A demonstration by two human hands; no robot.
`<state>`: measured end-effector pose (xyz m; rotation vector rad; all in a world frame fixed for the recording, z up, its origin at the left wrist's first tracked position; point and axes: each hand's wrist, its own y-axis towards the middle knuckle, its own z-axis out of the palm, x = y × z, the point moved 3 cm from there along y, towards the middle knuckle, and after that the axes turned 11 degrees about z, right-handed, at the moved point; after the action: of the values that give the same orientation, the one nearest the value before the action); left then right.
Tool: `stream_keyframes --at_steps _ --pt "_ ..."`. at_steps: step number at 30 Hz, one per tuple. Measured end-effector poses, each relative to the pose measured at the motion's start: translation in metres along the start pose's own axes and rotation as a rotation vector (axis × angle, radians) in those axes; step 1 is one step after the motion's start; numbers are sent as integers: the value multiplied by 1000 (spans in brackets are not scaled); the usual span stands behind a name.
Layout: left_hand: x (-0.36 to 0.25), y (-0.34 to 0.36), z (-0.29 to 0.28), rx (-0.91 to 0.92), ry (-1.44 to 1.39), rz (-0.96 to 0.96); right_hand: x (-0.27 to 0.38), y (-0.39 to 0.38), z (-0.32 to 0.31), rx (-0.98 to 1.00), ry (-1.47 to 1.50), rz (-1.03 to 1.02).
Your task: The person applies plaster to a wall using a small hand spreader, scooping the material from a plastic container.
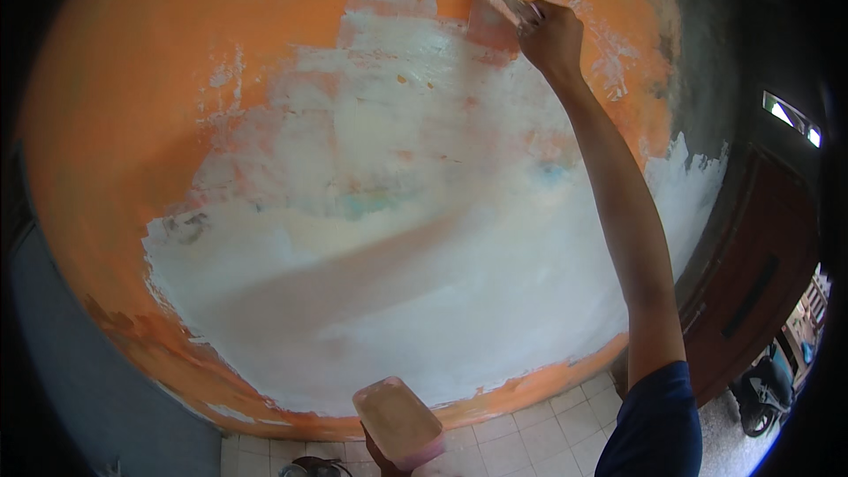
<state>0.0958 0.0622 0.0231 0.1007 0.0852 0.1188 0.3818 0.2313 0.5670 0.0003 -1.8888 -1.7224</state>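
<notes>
right hand (553, 34): fingers curled tightly round flat-bladed scraper (507, 3), high by orange wall (124, 97) | left hand (377, 458): holds rounded rectangular tub (399, 420), low; fingers mostly hidden | white coating (459, 300): smooth below, patchy above

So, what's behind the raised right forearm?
Beside the forearm, the wall shows white coating lower down, orange with white smears near the right hand. The strip directly behind is covered, so unseen.

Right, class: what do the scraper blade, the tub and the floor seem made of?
Scraper blade: probably metal, thin, flat, greyish; finish unclear. Tub: likely plastic; smooth, rounded, pinkish wall. Floor: perhaps ceramic tile, dull-looking; pale grid of squares.
</notes>
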Motion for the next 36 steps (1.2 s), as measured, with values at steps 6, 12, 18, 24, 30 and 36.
stream_keyframes --at_steps 6,12,18,24,30,36 --pt "-9 6 -35 15 -140 -55 -17 -36 70 -160 -125 -477" --pt "-8 15 -19 -19 -111 -32 -24 -49 71 -106 -209 -416" --pt "-12 14 -11 -23 -113 -15 -36 -80 69 -31 -202 -394" --pt "-14 3 -7 2 -160 12 -54 -101 40 83 -220 -361" --pt "-17 -8 -12 44 -376 63 -7 -5 0 -31 -187 -230" --pt "-16 -3 -27 29 -411 70 18 10 34 59 -409 -272"
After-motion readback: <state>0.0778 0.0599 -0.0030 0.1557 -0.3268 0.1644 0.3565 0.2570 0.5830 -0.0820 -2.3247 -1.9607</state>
